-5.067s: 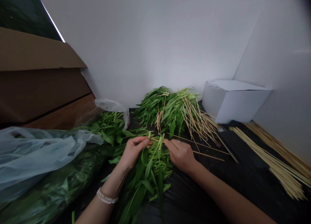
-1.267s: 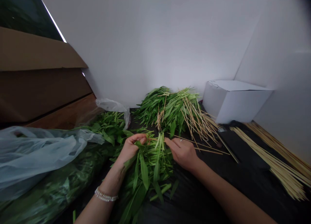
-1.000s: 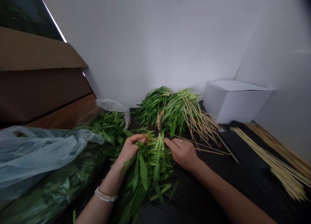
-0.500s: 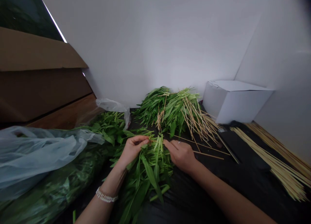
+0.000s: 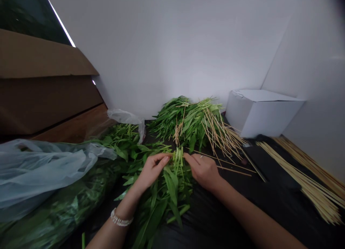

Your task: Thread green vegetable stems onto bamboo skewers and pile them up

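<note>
A small bunch of green leafy stems [image 5: 178, 159] stands between my two hands at the centre, its pale cut ends pointing away from me and its leaves hanging toward me. My left hand [image 5: 155, 168] pinches at the left side of the stems, thumb and forefinger together. From the right, my right hand [image 5: 203, 170], with a ring on one finger, is closed against the stems. A thin stick [image 5: 234, 171] sticks out to the right past my right hand. More leaves [image 5: 156, 209] lie below the hands on the black surface [image 5: 212, 220].
Behind are leafy bundles [image 5: 194, 123] with thin sticks [image 5: 222, 134]. Plastic-bagged greens [image 5: 78, 198] lie left, beneath a cardboard box [image 5: 48, 101]. At right are a white box [image 5: 269, 112], a dark flat object [image 5: 277, 166] and long pale strips [image 5: 304, 180].
My left hand has moved slightly right, closer to the stem ends. The stems between my hands are now more upright and gathered. My right hand has shifted slightly right.
</note>
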A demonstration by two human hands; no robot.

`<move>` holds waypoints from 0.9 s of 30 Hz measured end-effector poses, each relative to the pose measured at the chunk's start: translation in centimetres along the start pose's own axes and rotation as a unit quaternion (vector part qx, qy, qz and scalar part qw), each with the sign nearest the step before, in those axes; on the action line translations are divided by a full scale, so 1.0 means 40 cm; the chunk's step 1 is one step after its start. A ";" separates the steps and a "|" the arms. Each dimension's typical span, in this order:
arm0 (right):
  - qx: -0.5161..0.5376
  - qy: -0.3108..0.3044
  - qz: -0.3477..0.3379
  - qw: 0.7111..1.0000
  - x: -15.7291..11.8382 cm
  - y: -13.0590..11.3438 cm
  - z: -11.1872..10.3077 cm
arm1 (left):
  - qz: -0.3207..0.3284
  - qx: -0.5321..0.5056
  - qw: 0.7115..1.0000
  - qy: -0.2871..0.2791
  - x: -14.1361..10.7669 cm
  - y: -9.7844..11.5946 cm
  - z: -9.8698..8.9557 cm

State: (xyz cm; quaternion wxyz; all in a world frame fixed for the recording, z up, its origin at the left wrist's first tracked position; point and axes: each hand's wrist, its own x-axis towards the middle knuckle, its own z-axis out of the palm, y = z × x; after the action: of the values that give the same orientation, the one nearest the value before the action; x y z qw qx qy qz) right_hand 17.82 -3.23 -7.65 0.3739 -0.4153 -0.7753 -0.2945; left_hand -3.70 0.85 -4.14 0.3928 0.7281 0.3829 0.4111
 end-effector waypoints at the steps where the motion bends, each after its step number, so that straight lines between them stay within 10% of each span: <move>1: -0.010 0.010 0.012 1.000 0.001 0.009 -0.003 | 0.015 0.027 0.999 -0.008 -0.002 0.003 -0.004; 7: -0.063 0.086 0.113 0.988 0.009 0.079 -0.026 | 0.046 0.107 0.993 0.012 -0.007 0.007 -0.032; 13: -0.059 0.141 0.221 0.963 0.011 0.114 -0.052 | -0.047 -0.043 0.998 -0.021 -0.021 0.005 -0.044; 27: -0.027 0.129 0.203 0.970 0.003 0.106 -0.037 | -0.069 0.021 0.993 -0.093 -0.013 0.013 -0.030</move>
State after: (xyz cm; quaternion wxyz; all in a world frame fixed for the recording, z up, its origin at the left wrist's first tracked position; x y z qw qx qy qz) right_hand 21.95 -2.27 -6.14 0.5112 -0.5328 -0.6115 -0.2842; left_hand -4.86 0.52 -3.40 0.4391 0.7429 0.4025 0.3055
